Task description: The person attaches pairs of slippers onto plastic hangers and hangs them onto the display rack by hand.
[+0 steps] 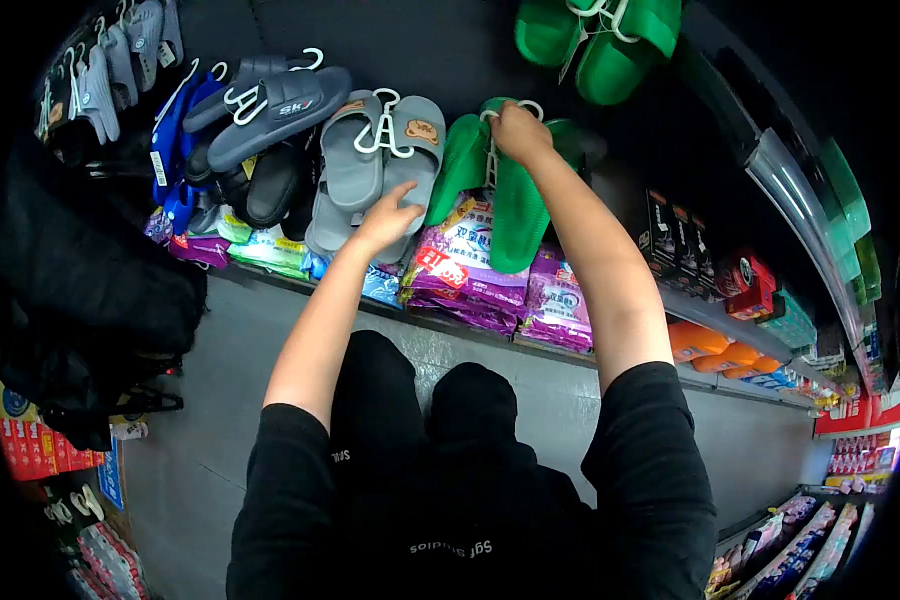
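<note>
My right hand point(520, 132) is closed round the top of a pair of green slippers point(518, 218), by their white hanger. The pair hangs in front of purple detergent bags point(465, 255). My left hand point(388, 218) is at the lower part of a pair of grey slippers point(425, 165) with brown bear patches and a white hanger. Its fingers are apart and it holds nothing; whether it touches the slippers I cannot tell. More grey slippers lie under that pair. Dark grey slippers point(280, 118) are to their left.
Blue slippers point(175, 150) and light grey slippers point(98, 90) hang at the far left. Another green pair point(610, 65) hangs above. Shelves on the right hold dark boxes point(675, 240) and orange bottles point(710, 345). A black cloth-like mass point(90, 260) stands on the left.
</note>
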`<action>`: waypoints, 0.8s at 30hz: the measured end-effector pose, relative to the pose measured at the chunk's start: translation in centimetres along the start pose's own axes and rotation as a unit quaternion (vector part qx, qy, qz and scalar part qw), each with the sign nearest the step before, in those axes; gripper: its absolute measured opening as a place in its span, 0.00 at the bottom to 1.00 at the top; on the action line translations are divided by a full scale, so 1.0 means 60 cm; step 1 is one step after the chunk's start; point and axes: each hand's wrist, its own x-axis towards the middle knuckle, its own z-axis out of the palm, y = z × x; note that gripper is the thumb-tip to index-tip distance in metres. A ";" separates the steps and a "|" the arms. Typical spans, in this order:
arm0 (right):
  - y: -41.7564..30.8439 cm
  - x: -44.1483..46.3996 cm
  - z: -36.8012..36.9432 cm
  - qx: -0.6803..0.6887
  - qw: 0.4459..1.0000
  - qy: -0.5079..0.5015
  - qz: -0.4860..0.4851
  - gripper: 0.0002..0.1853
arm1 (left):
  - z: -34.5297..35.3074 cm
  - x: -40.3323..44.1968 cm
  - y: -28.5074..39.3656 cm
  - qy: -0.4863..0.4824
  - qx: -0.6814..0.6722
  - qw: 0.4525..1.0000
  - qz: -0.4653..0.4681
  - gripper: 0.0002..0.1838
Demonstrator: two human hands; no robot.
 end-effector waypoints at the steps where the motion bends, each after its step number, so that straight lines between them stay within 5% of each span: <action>1: -0.003 -0.004 -0.003 -0.001 1.000 0.004 -0.009 0.18 | 0.000 0.003 -0.011 -0.010 0.044 0.999 -0.003 0.33; 5: -0.005 -0.018 -0.008 0.027 0.999 0.024 -0.020 0.19 | 0.004 0.010 -0.037 -0.008 0.102 0.994 -0.028 0.37; 11: -0.051 -0.055 -0.007 0.110 0.991 0.033 -0.068 0.19 | 0.007 0.032 -0.058 0.083 0.087 0.990 0.079 0.52; 14: -0.056 -0.048 0.022 0.186 0.975 0.060 -0.104 0.18 | -0.007 0.013 0.006 0.015 -0.194 0.973 -0.123 0.52; 18: -0.049 -0.045 0.036 0.355 0.932 0.023 -0.073 0.16 | -0.006 0.032 0.001 0.021 -0.360 0.927 -0.104 0.49; 24: -0.027 -0.048 0.052 0.414 0.906 0.086 -0.040 0.15 | -0.023 0.058 0.012 0.029 -0.530 0.847 -0.038 0.38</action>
